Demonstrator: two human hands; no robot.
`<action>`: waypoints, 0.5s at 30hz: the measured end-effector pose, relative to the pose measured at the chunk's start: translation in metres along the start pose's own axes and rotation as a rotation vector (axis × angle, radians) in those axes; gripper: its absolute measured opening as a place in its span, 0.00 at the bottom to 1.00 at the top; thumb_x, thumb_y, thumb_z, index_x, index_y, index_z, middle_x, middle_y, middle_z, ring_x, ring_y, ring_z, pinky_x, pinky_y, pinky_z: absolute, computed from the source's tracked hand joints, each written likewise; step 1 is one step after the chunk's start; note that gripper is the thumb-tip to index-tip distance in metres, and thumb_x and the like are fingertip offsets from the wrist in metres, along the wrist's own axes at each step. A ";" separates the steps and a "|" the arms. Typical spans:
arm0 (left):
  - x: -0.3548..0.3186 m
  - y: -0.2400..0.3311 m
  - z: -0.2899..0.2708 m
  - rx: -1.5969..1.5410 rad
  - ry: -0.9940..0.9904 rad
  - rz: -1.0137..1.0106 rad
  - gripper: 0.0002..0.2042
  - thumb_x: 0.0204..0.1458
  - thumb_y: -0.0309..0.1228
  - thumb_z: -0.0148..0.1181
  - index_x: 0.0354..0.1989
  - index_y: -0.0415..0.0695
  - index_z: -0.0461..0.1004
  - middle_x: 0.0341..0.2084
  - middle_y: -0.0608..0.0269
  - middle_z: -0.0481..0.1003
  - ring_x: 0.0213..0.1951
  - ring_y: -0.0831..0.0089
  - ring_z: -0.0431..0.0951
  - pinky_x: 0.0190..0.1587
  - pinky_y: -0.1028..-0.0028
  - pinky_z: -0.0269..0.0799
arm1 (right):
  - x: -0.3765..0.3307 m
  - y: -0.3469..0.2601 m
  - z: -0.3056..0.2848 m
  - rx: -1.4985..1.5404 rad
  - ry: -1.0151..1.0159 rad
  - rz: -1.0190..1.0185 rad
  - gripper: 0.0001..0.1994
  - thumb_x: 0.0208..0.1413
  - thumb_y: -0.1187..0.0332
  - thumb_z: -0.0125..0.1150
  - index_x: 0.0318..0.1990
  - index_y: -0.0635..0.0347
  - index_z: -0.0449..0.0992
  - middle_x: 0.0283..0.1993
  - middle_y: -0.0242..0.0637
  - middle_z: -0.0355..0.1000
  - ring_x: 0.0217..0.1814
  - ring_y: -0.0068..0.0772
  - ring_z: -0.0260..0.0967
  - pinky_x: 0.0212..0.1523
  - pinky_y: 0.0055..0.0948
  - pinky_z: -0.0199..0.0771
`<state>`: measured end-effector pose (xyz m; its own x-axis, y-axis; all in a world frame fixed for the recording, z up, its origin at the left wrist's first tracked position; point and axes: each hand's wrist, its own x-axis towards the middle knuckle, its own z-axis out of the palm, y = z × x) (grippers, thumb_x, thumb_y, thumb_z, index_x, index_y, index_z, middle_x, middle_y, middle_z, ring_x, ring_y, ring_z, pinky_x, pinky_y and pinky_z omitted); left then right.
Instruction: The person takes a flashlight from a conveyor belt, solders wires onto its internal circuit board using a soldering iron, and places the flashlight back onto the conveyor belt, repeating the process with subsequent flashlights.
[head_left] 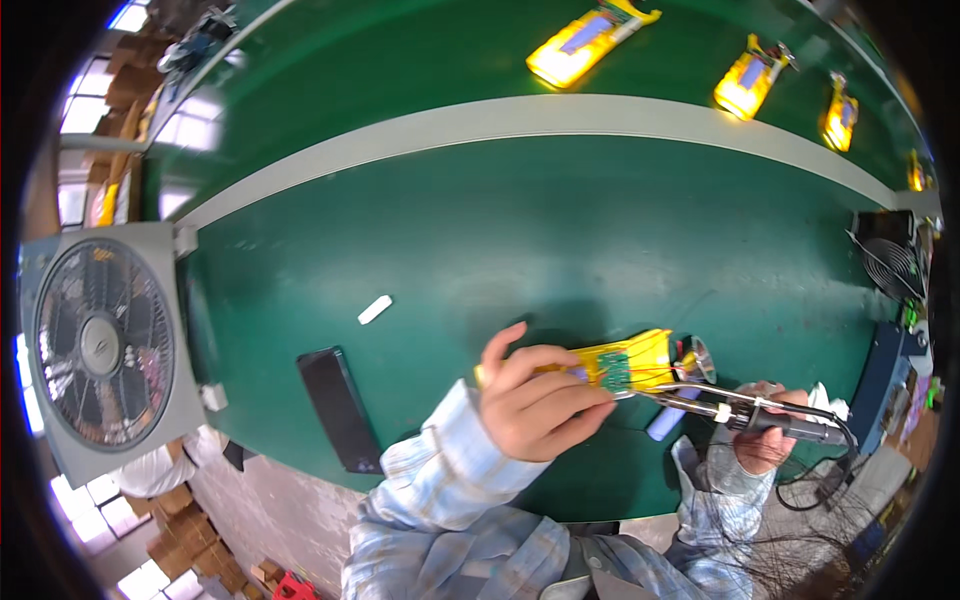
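My left hand (540, 405) grips a yellow plastic housing (652, 350) lying on the green bench, its fingers bent over the housing's left part. Inside the housing sits a small green circuit board (614, 371) with thin red and yellow wires. A round, shiny lamp head (698, 360) is at the housing's right end. In my right hand (765, 435) is a soldering iron (800, 428) with a thin metal tube alongside; its tip reaches the board's edge by my left fingertips. Whether it touches is unclear. A blue cylindrical battery (668, 418) lies just below the iron.
Left on the bench are a black phone (338, 408) and a small white block (375, 309). A large fan (100, 345) stands at the left edge. Beyond the pale ledge (560, 115) lie several yellow units (575, 45). A black coil-like device (890, 262) and a blue-grey box (880, 385) flank the right.
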<state>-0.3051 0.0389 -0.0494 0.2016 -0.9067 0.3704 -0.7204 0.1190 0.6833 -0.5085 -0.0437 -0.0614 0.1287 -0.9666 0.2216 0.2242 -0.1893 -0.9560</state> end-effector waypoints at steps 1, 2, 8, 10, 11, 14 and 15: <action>0.002 0.001 0.000 0.060 0.021 0.042 0.08 0.21 0.27 0.60 0.16 0.49 0.70 0.15 0.72 0.65 0.28 0.75 0.67 0.42 0.69 0.51 | 0.000 0.000 0.001 -0.013 0.015 0.019 0.16 0.35 0.59 0.52 0.19 0.63 0.58 0.21 0.33 0.51 0.18 0.26 0.54 0.18 0.25 0.59; 0.002 0.001 0.002 0.034 0.016 0.045 0.08 0.21 0.27 0.60 0.16 0.49 0.70 0.15 0.72 0.65 0.28 0.75 0.67 0.42 0.69 0.51 | 0.002 -0.002 0.003 -0.011 0.016 0.033 0.16 0.34 0.58 0.52 0.19 0.62 0.58 0.21 0.33 0.52 0.18 0.27 0.54 0.19 0.25 0.59; 0.004 -0.004 0.009 0.015 0.006 0.099 0.10 0.20 0.26 0.60 0.17 0.46 0.70 0.19 0.69 0.64 0.28 0.70 0.65 0.29 0.73 0.58 | 0.004 -0.008 0.002 -0.030 0.034 0.105 0.16 0.33 0.60 0.56 0.21 0.62 0.59 0.19 0.35 0.55 0.18 0.26 0.54 0.19 0.23 0.59; 0.005 -0.005 0.006 0.021 -0.029 0.093 0.10 0.20 0.26 0.60 0.17 0.46 0.70 0.19 0.69 0.64 0.27 0.70 0.64 0.28 0.74 0.57 | 0.005 -0.007 0.004 0.012 0.022 0.111 0.16 0.33 0.61 0.56 0.22 0.63 0.59 0.18 0.35 0.56 0.18 0.26 0.54 0.19 0.22 0.59; 0.005 -0.005 0.005 0.030 -0.059 0.092 0.10 0.20 0.27 0.60 0.17 0.46 0.70 0.19 0.69 0.63 0.26 0.71 0.63 0.26 0.75 0.57 | 0.005 -0.007 0.004 0.008 0.026 0.118 0.16 0.33 0.61 0.56 0.22 0.63 0.59 0.18 0.35 0.56 0.18 0.26 0.54 0.19 0.22 0.59; 0.003 -0.004 0.004 0.058 -0.072 0.056 0.11 0.18 0.28 0.61 0.17 0.47 0.70 0.19 0.71 0.63 0.24 0.73 0.62 0.25 0.75 0.55 | 0.005 -0.006 0.005 0.034 -0.007 0.139 0.16 0.34 0.61 0.56 0.22 0.63 0.59 0.18 0.34 0.56 0.18 0.25 0.53 0.19 0.20 0.58; 0.003 -0.004 0.004 0.055 -0.076 0.053 0.11 0.18 0.28 0.61 0.17 0.47 0.70 0.19 0.71 0.63 0.24 0.73 0.62 0.25 0.75 0.55 | 0.004 -0.006 0.006 0.021 0.004 0.145 0.16 0.34 0.61 0.56 0.22 0.63 0.59 0.18 0.34 0.56 0.18 0.25 0.53 0.19 0.21 0.57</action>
<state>-0.3047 0.0344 -0.0534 0.1127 -0.9280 0.3551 -0.7647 0.1472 0.6273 -0.5033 -0.0455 -0.0538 0.1575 -0.9842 0.0808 0.2234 -0.0441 -0.9737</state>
